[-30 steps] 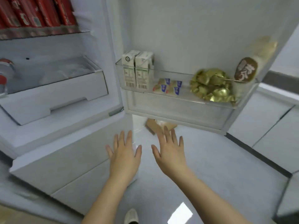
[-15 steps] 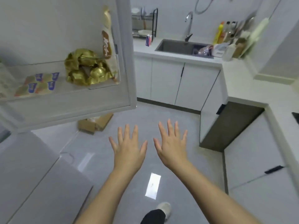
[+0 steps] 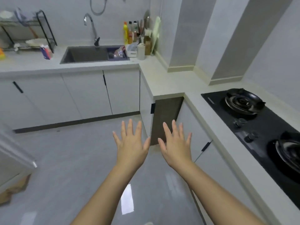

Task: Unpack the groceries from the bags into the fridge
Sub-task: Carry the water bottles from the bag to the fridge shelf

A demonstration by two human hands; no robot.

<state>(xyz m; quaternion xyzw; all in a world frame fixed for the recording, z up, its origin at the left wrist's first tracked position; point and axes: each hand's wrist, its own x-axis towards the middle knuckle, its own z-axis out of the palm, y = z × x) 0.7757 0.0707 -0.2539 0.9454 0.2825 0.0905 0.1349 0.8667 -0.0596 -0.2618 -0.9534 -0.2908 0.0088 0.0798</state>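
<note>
**Both hands spread over the floor, fridge door at the far left**

The left hand (image 3: 131, 148) and the right hand (image 3: 177, 148) are held out side by side in the lower middle of the frame. Their backs face up, the fingers are straight and fanned apart, and the thumbs point toward each other without touching. Neither hand grips or rests on anything. Below them lies the grey floor (image 3: 73, 159).

Of the fridge, only a blurred white corner of the fridge door (image 3: 17, 159) shows, at the left edge of the frame, well apart from the left hand and lower than its fingertips. Just under that corner, at the lower left, a brown cardboard-like thing (image 3: 14, 190) sits on the floor. It is too blurred to tell what it is.

Above the hands, white cabinets (image 3: 84, 95) run under a pale countertop (image 3: 162, 75). A sink (image 3: 84, 54) with a curved tap (image 3: 91, 25) sits in the upper middle, a dish rack (image 3: 43, 25) in the upper left, and a cluster of bottles (image 3: 129, 31) in the corner. A black gas hob (image 3: 259, 127) fills the right side. A dark brown panel (image 3: 165, 117) stands just behind the right hand's fingertips.
</note>
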